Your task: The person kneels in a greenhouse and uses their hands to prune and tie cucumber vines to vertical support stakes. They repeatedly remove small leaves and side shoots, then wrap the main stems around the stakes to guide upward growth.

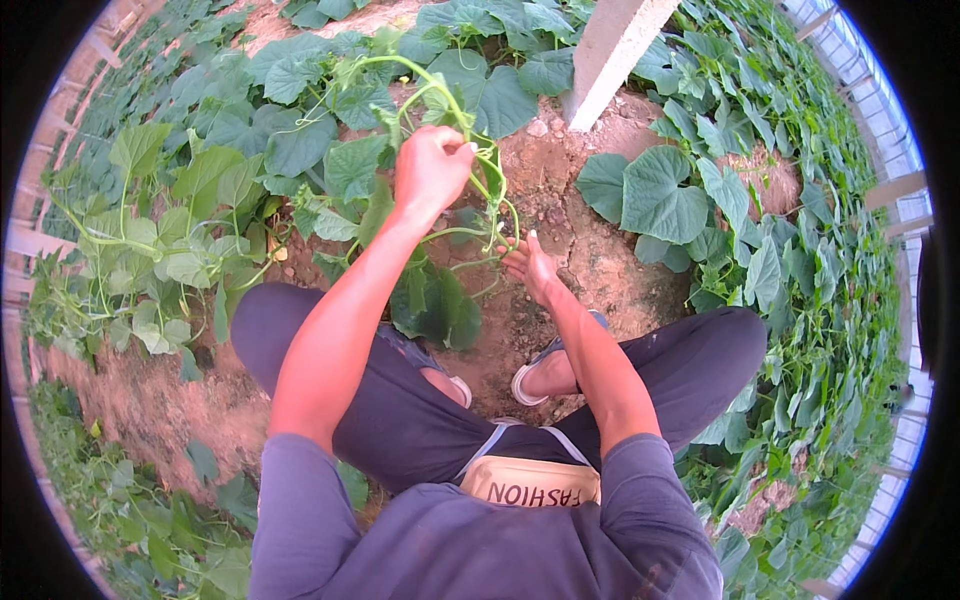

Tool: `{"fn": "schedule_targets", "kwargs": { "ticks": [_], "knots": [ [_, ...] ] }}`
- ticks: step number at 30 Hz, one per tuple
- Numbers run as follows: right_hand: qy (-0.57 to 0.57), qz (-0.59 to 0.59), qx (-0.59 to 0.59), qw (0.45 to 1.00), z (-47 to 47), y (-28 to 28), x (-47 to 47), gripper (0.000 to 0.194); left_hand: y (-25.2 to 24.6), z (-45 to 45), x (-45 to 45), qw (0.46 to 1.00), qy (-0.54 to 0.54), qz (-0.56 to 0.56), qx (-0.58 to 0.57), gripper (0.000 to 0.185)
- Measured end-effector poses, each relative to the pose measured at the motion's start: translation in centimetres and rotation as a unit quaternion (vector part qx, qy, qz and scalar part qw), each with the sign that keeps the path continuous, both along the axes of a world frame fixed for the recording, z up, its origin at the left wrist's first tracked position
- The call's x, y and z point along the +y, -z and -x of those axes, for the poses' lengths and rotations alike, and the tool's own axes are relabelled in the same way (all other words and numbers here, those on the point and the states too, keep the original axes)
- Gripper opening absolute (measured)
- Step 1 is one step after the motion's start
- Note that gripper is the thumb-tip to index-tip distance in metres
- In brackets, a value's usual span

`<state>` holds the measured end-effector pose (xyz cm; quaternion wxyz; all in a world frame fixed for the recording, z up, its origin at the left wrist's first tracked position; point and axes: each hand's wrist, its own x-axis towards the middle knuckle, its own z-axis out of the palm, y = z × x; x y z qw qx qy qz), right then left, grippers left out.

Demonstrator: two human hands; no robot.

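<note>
A green vine stem with tendrils and leaves, likely cucumber, arches up from the plants before me. My left hand is closed on this stem, its thumb and forefinger pinched together near the top of the arch. Lower and to the right, my right hand has its fingers spread under the hanging lower stems, touching them; whether it grips them I cannot tell. Broad dark green leaves hang below, between my knees.
A pale concrete post stands in the soil ahead to the right. Dense leafy vines cover the ground on both sides, with bare reddish soil between. My shoes rest on the soil, close to the hanging leaves.
</note>
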<state>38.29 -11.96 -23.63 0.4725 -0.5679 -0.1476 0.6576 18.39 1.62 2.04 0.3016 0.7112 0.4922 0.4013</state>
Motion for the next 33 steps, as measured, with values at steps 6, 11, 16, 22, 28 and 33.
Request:
{"fn": "schedule_targets", "kwargs": {
  "ticks": [6, 11, 16, 22, 28, 33],
  "knots": [
    [-0.059, -0.019, -0.080, 0.995, -0.6, 1.9, -6.1, 0.021, -0.6, -0.4, 0.2, 0.999, 0.002, 0.038, -0.007, 0.023],
    [-0.179, -0.108, -0.458, 0.864, 5.1, -3.1, -7.9, 0.037, 0.4, -0.3, 0.6, 1.000, -0.007, -0.007, 0.014, 0.021],
    [-0.267, -0.130, -0.610, 0.735, 6.4, -8.4, -7.2, 0.062, -0.4, -0.3, -0.2, 1.000, -0.002, -0.003, 0.009, 0.020],
    [-0.293, -0.101, -0.601, 0.737, 5.5, -9.5, -7.2, 0.074, -0.2, -0.1, -1.1, 1.000, 0.020, 0.011, 0.004, 0.020],
    [-0.091, -0.179, -0.620, 0.759, 3.3, -11.6, -7.3, 0.061, 0.0, -0.1, -1.4, 0.999, 0.039, -0.006, 0.002, 0.019],
    [-0.056, -0.168, -0.552, 0.815, 2.0, -12.0, -6.8, 0.050, 0.2, -1.4, -2.1, 0.997, 0.078, -0.003, 0.000, 0.019]
  ]
}}
